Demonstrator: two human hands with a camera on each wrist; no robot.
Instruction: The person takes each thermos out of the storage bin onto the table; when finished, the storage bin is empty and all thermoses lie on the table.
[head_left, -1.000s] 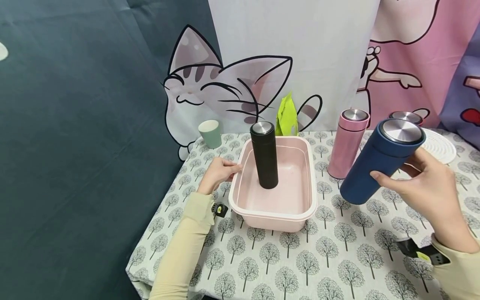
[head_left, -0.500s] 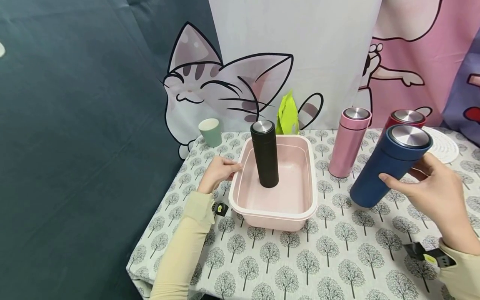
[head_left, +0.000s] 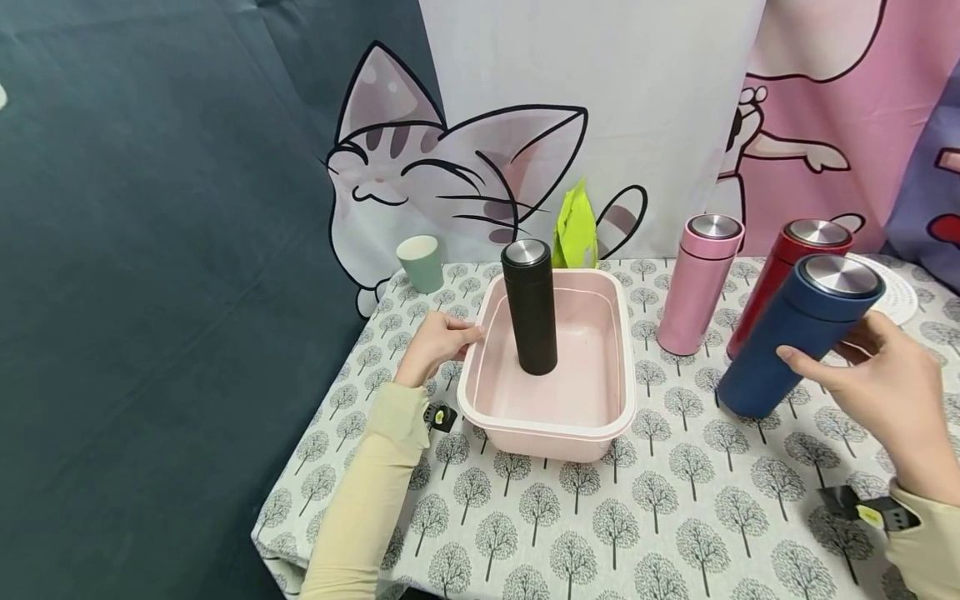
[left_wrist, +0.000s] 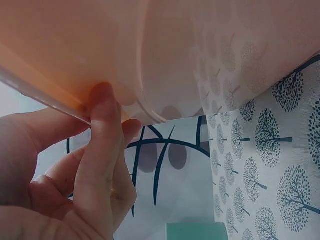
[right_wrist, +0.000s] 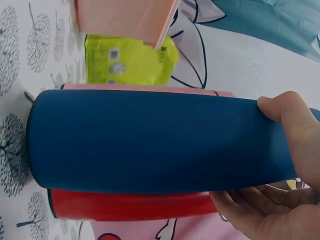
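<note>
My right hand (head_left: 885,375) grips a blue thermos (head_left: 787,342) with a silver lid around its upper half, thumb on the near side. Its base is close over the tablecloth at the right. In the right wrist view the blue thermos (right_wrist: 150,140) lies across most of the picture, overlapping a red thermos (right_wrist: 135,204). With thumb and fingers, my left hand (head_left: 438,346) pinches the left rim of a pink basin (head_left: 547,433); the left wrist view shows the fingers (left_wrist: 104,115) under that rim. Inside the basin a black thermos (head_left: 531,312) stands upright.
A pink thermos (head_left: 697,287) and the red thermos (head_left: 783,275) stand behind the blue one. Farther right lies a white round mat (head_left: 896,292). A green cup (head_left: 422,265) sits back left, and a lime-green packet (head_left: 576,229) stands behind the basin.
My right hand has moved the blue thermos rightward and slightly down, away from the basin, and more of the red thermos shows. The left hand stays on the rim.
</note>
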